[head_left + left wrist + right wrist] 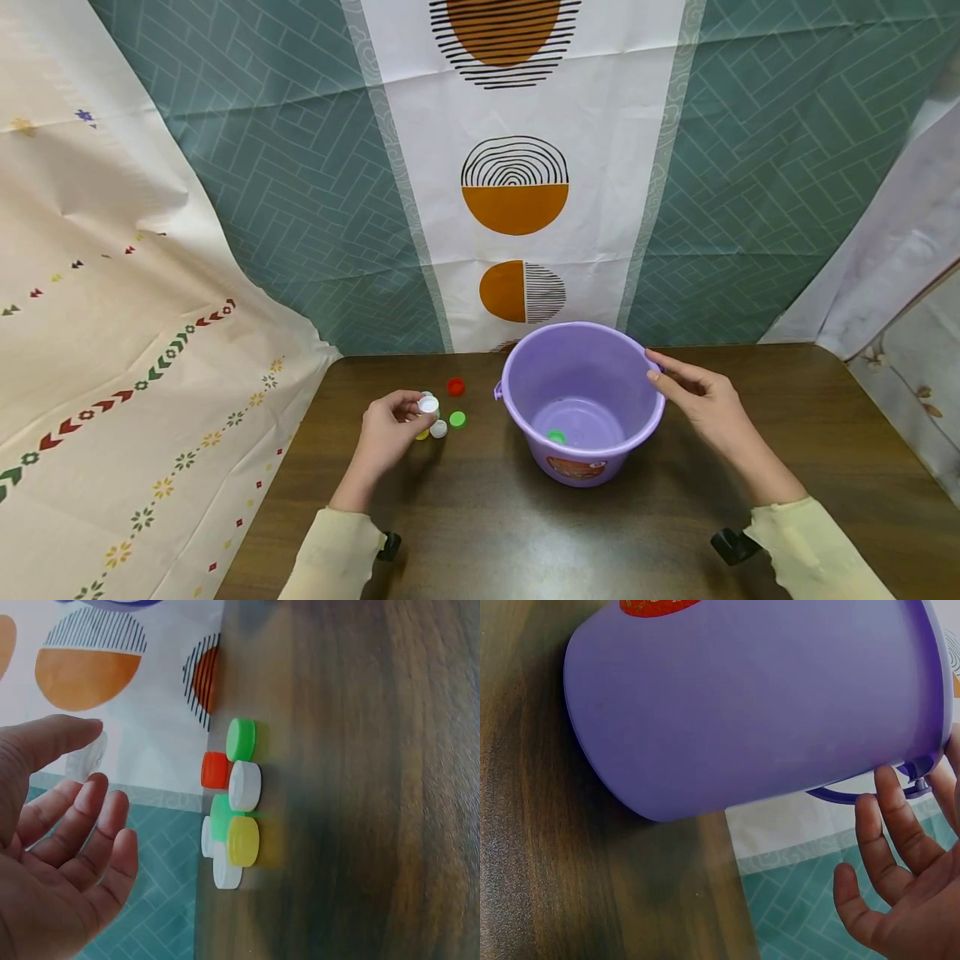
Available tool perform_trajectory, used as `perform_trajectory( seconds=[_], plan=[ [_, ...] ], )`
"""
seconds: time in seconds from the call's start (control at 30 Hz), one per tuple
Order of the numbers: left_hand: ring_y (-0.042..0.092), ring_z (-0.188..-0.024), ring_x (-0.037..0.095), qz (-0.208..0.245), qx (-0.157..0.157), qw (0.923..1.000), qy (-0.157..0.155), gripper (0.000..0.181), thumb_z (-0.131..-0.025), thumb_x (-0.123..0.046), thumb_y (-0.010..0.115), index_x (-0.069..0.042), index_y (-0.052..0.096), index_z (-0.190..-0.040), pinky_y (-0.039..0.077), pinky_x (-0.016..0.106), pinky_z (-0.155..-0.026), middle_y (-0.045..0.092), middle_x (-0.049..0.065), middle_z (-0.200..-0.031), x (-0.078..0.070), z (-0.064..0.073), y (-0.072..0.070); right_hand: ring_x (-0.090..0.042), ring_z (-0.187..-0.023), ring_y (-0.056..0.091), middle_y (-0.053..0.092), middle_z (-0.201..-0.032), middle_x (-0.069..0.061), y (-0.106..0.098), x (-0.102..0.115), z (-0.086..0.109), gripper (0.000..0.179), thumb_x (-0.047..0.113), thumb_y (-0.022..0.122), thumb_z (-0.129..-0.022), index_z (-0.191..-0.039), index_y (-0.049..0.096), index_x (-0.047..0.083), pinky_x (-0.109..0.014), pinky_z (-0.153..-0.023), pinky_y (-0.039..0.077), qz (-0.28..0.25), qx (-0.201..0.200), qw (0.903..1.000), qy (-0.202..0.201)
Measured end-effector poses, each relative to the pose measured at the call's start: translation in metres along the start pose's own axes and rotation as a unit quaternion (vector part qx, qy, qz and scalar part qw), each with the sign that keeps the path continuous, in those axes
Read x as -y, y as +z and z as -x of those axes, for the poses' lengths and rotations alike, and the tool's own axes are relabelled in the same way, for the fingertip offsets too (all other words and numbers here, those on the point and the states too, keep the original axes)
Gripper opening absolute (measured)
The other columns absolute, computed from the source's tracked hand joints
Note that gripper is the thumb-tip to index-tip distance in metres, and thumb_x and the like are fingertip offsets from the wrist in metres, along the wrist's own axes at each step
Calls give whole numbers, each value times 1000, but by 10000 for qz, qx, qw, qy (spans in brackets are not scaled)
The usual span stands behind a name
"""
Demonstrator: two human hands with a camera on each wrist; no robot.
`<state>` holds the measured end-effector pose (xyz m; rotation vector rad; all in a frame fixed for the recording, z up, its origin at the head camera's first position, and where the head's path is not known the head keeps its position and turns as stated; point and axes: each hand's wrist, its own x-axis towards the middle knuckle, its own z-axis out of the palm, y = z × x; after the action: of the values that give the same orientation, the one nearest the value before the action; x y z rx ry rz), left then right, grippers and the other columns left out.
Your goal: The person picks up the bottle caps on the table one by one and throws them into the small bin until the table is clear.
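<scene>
While my left fingers (86,806) pinch a white cap (428,404) near the counter's far-left corner (356,375), my right fingers (686,368) should steady the bucket (570,358) they grip.

Here's the left sleeve (330,557), lower left in the head view — pale creamy yellow, plain cloth, ending near the wrist in a slightly wavy edge. Peeking out from its inner side, a small dark box (389,547), black all over. Across to the lower right, and it's a match: the right sleeve (813,542) in that same pale yellow, edge uneven, soft creases in the cloth. And at that cuff's inner side, a black block (731,547) — compact, blunt-cornered, more of it on show.
</scene>
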<state>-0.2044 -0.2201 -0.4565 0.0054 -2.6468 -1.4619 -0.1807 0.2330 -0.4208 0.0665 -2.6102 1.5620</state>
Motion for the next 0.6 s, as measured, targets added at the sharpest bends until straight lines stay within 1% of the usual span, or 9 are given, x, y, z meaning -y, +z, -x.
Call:
perform_trajectory(
  seconds=[0.03,0.07,0.2,0.3,0.37,0.47,0.6],
  plan=[
    [61,-75,19,20,-40,10000,2,28,-73,-17,79,-13,68,-99,51,22,-61,66,6,-84,-1,0,0,7,-103,55,57,-133,2,0,0,0,43,49,57,-88,-129,54,37,-15,-77,49,-4,0,10000,-1],
    [61,-75,17,32,-111,9999,65,28,-73,-19,79,-15,68,-98,51,22,-62,66,5,-83,3,-2,1,7,-103,55,57,-133,2,0,-1,0,43,49,57,-88,-129,54,37,-15,-77,49,-9,3,10000,-2],
    [62,-77,18,352,-241,9989,197,26,-74,-21,79,-17,68,-97,52,24,-67,66,4,-85,-4,-4,2,8,-103,55,57,-133,2,0,-1,-1,43,49,57,-88,-129,54,37,-15,-77,49,2,13,10000,12],
    [62,-80,18,602,-288,9973,316,26,-73,-22,80,-17,68,-97,53,25,-71,67,4,-86,-9,-7,2,8,-102,55,57,-133,1,-1,0,-1,43,50,57,-88,-129,54,38,-15,-76,49,42,7,10000,33],
    [63,-81,17,684,-294,9964,399,27,-74,-24,80,-17,68,-97,53,24,-74,67,4,-87,-12,-8,3,8,-102,55,57,-133,1,-1,0,-1,43,50,57,-88,-130,54,38,-15,-76,49,40,6,10000,36],
    [63,-81,17,774,-281,9955,470,29,-74,-26,80,-15,69,-98,53,23,-75,68,5,-88,-22,-9,2,7,-102,55,57,-133,1,-1,-1,-1,43,50,56,-88,-130,54,37,-15,-76,49,40,6,10000,37],
    [62,-83,23,912,-219,9945,463,29,-75,-20,78,-9,68,-99,52,29,-74,68,10,-89,-45,-4,-1,7,-102,56,57,-133,1,0,-1,-1,43,49,57,-88,-130,54,37,-17,-77,50,31,24,10000,65]
  ],
)
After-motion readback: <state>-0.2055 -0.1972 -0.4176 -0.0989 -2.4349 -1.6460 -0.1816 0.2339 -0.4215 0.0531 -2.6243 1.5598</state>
